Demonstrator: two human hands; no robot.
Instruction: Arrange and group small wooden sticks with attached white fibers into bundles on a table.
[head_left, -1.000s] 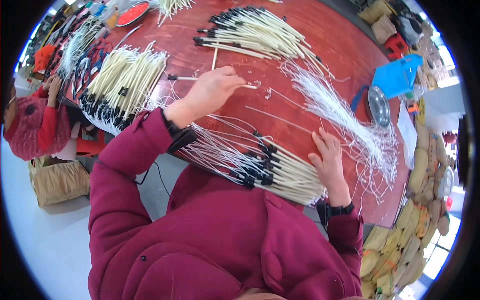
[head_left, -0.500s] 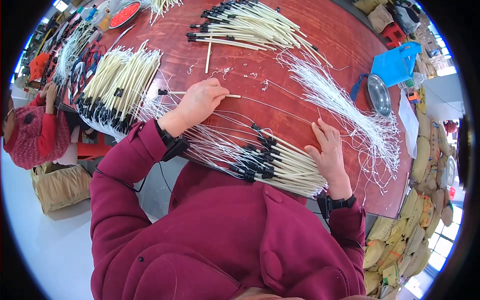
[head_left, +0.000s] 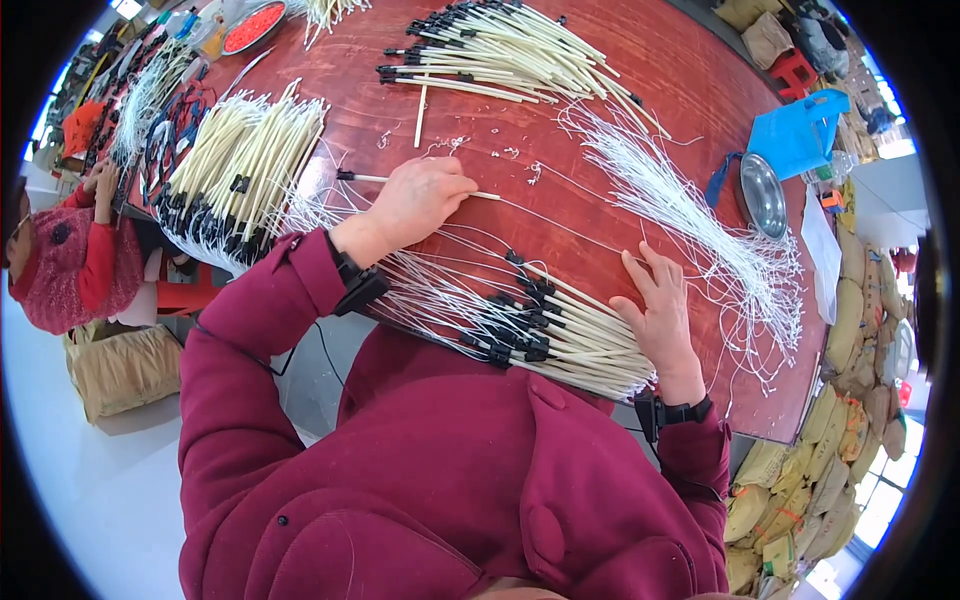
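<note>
My left hand (head_left: 415, 205) is closed on a thin cream tube (head_left: 487, 195) above the red table; a small black piece sits at the tube's left end. From the right end a thin white cord (head_left: 570, 229) runs toward my right hand (head_left: 658, 315). That hand lies with its fingers spread near the cord's far end; whether a fingertip touches the cord is unclear. Between my hands and body lies a bundle of cream tubes with black ends (head_left: 590, 345), its white cords (head_left: 425, 290) trailing left under my left wrist.
More cream tubes are piled at the far side (head_left: 530, 60) and at the left (head_left: 260, 145). Loose white cords (head_left: 690, 190) spread on the right, beside a metal bowl (head_left: 763, 195) and a blue plastic container (head_left: 800, 130). Another person (head_left: 75, 260) works at the far left.
My left hand has shifted slightly right with the tube, toward my right hand. My right hand has hardly moved.
</note>
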